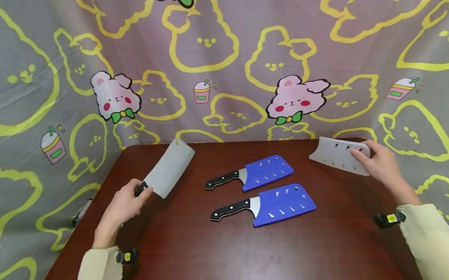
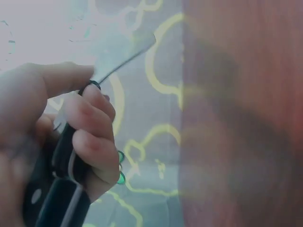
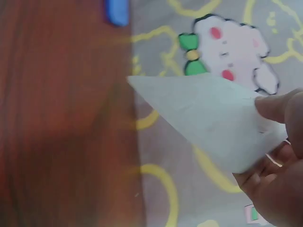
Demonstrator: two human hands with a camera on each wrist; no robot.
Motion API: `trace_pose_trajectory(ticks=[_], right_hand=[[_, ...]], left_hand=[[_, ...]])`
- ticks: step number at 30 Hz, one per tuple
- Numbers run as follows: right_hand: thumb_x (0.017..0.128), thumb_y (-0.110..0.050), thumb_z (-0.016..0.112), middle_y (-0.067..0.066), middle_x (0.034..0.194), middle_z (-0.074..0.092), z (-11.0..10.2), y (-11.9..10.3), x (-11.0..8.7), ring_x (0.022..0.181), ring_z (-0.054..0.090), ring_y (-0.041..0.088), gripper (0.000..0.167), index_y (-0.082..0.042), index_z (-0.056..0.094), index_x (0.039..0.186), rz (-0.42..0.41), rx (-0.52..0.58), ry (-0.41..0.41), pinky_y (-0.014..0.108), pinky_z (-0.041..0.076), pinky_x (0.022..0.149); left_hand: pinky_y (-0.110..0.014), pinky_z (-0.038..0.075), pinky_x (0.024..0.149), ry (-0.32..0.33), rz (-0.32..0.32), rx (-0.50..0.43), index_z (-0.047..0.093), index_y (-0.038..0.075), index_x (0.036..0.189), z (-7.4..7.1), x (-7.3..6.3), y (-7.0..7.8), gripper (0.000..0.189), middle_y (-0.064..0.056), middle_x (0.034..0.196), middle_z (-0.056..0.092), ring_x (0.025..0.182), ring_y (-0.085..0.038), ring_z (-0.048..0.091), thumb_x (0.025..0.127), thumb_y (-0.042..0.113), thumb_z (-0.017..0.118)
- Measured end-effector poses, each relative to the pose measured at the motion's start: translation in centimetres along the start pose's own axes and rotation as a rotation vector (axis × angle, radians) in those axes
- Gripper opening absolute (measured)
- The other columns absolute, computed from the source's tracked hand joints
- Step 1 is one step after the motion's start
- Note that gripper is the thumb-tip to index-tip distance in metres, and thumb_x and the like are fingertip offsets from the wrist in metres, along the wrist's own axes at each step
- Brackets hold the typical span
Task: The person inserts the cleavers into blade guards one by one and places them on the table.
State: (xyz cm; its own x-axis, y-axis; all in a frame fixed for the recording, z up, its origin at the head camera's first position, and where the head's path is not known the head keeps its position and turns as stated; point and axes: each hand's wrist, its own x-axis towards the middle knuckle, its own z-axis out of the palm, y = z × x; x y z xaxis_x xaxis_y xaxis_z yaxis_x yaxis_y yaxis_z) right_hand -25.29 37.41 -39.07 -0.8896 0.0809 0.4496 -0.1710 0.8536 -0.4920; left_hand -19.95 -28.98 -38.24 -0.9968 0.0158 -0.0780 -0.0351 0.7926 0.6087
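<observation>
- Over toward the left end of the table (image 1: pixel 244 264), a bare cleaver (image 1: pixel 172 168) juts out past the left hand (image 1: pixel 126 203), blade slanting away from the person and off to the right.
- That left hand has its fingers wrapped round the black handle (image 1: pixel 141 188), forearm reaching forward and angled slightly inward.
- Way across on the right, a whitish blade cover (image 1: pixel 333 151) sticks out leftward from the right hand (image 1: pixel 383 164), which pinches its right end, thumb on top, fingers underneath.
- Right forearm reaches forward and leans inward too; arms are pretty wide apart tbh.
- Between the hands, well apart from both, lie two blue-covered cleavers (image 1: pixel 268 172), handles pointing left.
</observation>
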Motion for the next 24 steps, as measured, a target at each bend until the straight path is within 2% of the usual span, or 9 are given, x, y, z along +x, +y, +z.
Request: trace_pose_trajectory(ticks=[2, 6, 10, 12, 14, 17, 19, 20, 24], right_hand=[[0.095, -0.026, 0.064, 0.02, 0.087, 0.06, -0.4, -0.8, 0.1, 0.066, 0.042, 0.0, 0.031, 0.002, 0.061, 0.107, 0.012, 0.051, 0.048, 0.023, 0.034, 0.054], [0.097, -0.027, 0.059, -0.005, 0.085, 0.056, -1.1, -2.6, 0.3, 0.072, 0.041, -0.004, 0.032, 0.003, 0.057, 0.107, 0.087, 0.174, 0.128, 0.019, 0.034, 0.059], [0.098, -0.023, 0.058, -0.021, 0.082, 0.05, -1.5, -4.5, 0.4, 0.076, 0.048, -0.003, 0.014, -0.01, 0.057, 0.102, 0.172, 0.346, 0.215, 0.014, 0.038, 0.062], [0.098, -0.019, 0.059, -0.018, 0.085, 0.054, -1.6, -5.6, 0.5, 0.077, 0.053, -0.002, 0.008, -0.016, 0.058, 0.105, 0.183, 0.467, 0.254, 0.011, 0.041, 0.063], [0.097, -0.014, 0.059, -0.011, 0.092, 0.058, -1.8, -6.8, 0.7, 0.076, 0.059, 0.001, 0.014, -0.015, 0.06, 0.111, 0.156, 0.646, 0.289, 0.011, 0.046, 0.063], [0.096, -0.005, 0.059, 0.001, 0.109, 0.059, -2.0, -8.6, 1.1, 0.077, 0.063, 0.006, 0.027, -0.004, 0.06, 0.122, 0.054, 0.923, 0.32, 0.014, 0.05, 0.065], [0.094, 0.0, 0.059, 0.007, 0.115, 0.057, -2.2, -9.5, 1.3, 0.076, 0.065, 0.01, 0.03, 0.001, 0.059, 0.124, -0.01, 1.084, 0.327, 0.017, 0.053, 0.064], [0.094, 0.001, 0.058, 0.008, 0.118, 0.055, -2.3, -9.8, 1.4, 0.076, 0.065, 0.01, 0.03, 0.003, 0.059, 0.124, -0.036, 1.123, 0.328, 0.017, 0.053, 0.064], [0.093, 0.001, 0.06, 0.012, 0.108, 0.057, -2.5, -11.0, 1.2, 0.073, 0.067, 0.014, 0.03, 0.005, 0.059, 0.123, -0.058, 1.234, 0.329, 0.021, 0.055, 0.061]], left_hand=[[-0.032, 0.046, 0.055, 0.009, 0.031, -0.026, 0.048, 0.004, 0.115, -0.1, 0.1, 0.9, 0.05, -0.008, 0.077, 0.055, 0.059, -0.019, 0.054, 0.098, 0.051, 0.052], [-0.033, 0.044, 0.05, 0.012, 0.081, -0.095, 0.049, 0.006, 0.11, 0.2, 0.4, 2.5, 0.05, -0.007, 0.073, 0.053, 0.053, -0.019, 0.05, 0.097, 0.054, 0.052], [-0.033, 0.044, 0.048, -0.008, 0.139, -0.186, 0.05, 0.007, 0.108, 0.8, 0.7, 4.2, 0.044, -0.01, 0.074, 0.053, 0.052, -0.018, 0.049, 0.097, 0.05, 0.055], [-0.033, 0.045, 0.048, -0.014, 0.171, -0.222, 0.051, 0.009, 0.107, 1.1, 0.9, 5.2, 0.04, -0.012, 0.075, 0.055, 0.052, -0.02, 0.051, 0.097, 0.047, 0.057], [-0.033, 0.047, 0.049, -0.012, 0.202, -0.242, 0.053, 0.011, 0.106, 1.3, 0.9, 6.2, 0.036, -0.015, 0.077, 0.057, 0.053, -0.022, 0.054, 0.096, 0.044, 0.059], [-0.034, 0.049, 0.05, -0.009, 0.25, -0.26, 0.056, 0.014, 0.103, 1.5, 1.0, 7.6, 0.029, -0.014, 0.076, 0.059, 0.054, -0.024, 0.058, 0.096, 0.041, 0.062], [-0.036, 0.051, 0.052, -0.016, 0.29, -0.271, 0.057, 0.014, 0.102, 1.7, 1.0, 8.4, 0.025, -0.012, 0.075, 0.061, 0.056, -0.025, 0.061, 0.096, 0.038, 0.063], [-0.036, 0.052, 0.052, -0.023, 0.311, -0.282, 0.057, 0.014, 0.101, 1.7, 1.0, 8.7, 0.023, -0.011, 0.075, 0.062, 0.056, -0.025, 0.063, 0.096, 0.036, 0.063], [-0.04, 0.053, 0.051, -0.064, 0.387, -0.346, 0.056, 0.011, 0.105, 2.0, 1.2, 9.8, 0.019, -0.011, 0.077, 0.064, 0.056, -0.028, 0.065, 0.098, 0.027, 0.062]])
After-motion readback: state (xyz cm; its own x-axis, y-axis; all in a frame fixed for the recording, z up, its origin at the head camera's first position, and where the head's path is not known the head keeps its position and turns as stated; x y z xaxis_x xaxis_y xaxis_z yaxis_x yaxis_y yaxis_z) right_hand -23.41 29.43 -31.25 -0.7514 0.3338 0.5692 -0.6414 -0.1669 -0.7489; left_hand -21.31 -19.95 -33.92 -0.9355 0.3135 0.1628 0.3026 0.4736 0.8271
